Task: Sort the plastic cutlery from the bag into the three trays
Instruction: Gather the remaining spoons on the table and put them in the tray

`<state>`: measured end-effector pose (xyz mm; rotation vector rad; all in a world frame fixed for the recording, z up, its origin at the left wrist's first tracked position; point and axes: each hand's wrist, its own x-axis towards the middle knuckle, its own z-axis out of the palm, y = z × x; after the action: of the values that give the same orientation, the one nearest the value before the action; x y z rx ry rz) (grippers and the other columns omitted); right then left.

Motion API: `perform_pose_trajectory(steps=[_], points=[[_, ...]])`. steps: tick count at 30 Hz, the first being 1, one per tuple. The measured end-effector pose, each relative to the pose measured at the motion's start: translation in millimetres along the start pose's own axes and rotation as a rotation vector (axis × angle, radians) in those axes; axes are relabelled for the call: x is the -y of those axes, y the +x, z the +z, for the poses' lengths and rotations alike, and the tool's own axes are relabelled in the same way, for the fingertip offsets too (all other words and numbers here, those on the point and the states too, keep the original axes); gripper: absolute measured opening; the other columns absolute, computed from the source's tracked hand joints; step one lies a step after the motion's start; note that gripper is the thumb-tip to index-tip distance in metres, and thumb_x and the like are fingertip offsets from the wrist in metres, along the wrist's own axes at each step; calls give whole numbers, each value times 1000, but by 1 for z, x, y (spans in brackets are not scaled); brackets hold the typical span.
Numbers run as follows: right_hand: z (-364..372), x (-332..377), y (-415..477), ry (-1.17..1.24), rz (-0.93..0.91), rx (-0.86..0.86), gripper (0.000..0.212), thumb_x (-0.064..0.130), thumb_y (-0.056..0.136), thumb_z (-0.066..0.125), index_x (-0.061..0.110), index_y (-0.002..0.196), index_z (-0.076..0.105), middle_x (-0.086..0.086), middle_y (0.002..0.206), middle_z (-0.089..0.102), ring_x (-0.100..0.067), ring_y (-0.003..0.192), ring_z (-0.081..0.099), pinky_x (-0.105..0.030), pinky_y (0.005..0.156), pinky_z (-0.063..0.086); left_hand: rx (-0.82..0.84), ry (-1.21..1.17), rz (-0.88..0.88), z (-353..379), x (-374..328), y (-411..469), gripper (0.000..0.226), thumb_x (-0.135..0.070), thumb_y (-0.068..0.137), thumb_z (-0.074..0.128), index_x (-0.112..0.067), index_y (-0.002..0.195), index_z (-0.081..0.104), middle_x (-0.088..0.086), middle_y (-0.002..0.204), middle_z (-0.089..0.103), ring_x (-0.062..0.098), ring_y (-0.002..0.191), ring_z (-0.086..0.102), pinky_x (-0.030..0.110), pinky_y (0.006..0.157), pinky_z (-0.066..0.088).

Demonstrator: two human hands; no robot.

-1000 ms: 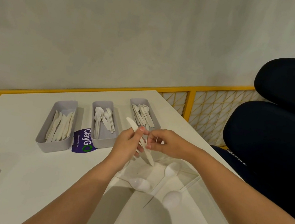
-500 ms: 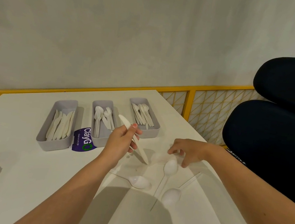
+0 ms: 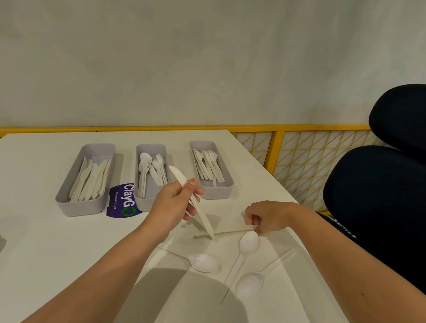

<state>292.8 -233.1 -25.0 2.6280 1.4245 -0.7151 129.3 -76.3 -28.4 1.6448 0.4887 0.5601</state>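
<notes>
White tabletop [image 3: 30, 245] runs under everything, and nearest the person three spoons wait to be sorted: one [image 3: 203, 262] just below the left hand, one [image 3: 248, 288] below the right hand, and one [image 3: 249, 241] whose bowl lies right under the right hand's fingertips. They lie on or in a clear bag [image 3: 227, 225]; which of the two cannot be told. The left hand [image 3: 173, 205] grips a knife [image 3: 204, 221] by its middle, one end slanting down toward the bag, the other pointing up and away. The right hand [image 3: 267, 215] hovers with fingers curled down over that spoon, and whether they pinch anything cannot be told. Beyond the left hand sit three trays: knives [image 3: 76, 209] up and to its left, spoons [image 3: 145, 204] just past its knuckles, forks [image 3: 218, 195] between the two hands and farther off. Each already holds a fair pile, so the sorting looks mostly done, with the held knife and three spoons left. A purple sticker [image 3: 121, 200] lies between the knife and spoon trays.
</notes>
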Motion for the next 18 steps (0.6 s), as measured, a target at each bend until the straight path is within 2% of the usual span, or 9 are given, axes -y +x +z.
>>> perform_pose_trajectory(steps=[7,12,15,18], points=[[-1,5,4,38,-26,-50,16,8,83,59,19,91,52,12,78,44,-14,82,44,-19,66,35,-12,-5,-13,-6,0,-1,34,-32,99,41,-16,80,64,2,77,58,13,56,54,21,54,45],[-3,11,5,64,-105,-255,12,8,88,58,18,88,50,13,77,43,-15,83,43,-12,63,31,-15,-34,-33,-10,0,-1,37,-32,99,41,-12,76,62,3,73,57,13,56,52,22,54,46],[-7,20,0,242,-124,-349,13,6,87,59,17,85,54,9,74,49,-14,77,47,-19,69,37,-8,-119,-91,-11,0,-1,41,-31,99,40,-11,67,54,4,68,55,15,59,51,25,59,46],[-10,37,-9,594,-189,-308,15,0,87,60,13,81,57,1,69,54,-11,64,52,-19,61,46,10,-272,-156,-10,0,-1,37,-26,101,38,-10,69,48,5,65,51,15,56,50,27,62,46]])
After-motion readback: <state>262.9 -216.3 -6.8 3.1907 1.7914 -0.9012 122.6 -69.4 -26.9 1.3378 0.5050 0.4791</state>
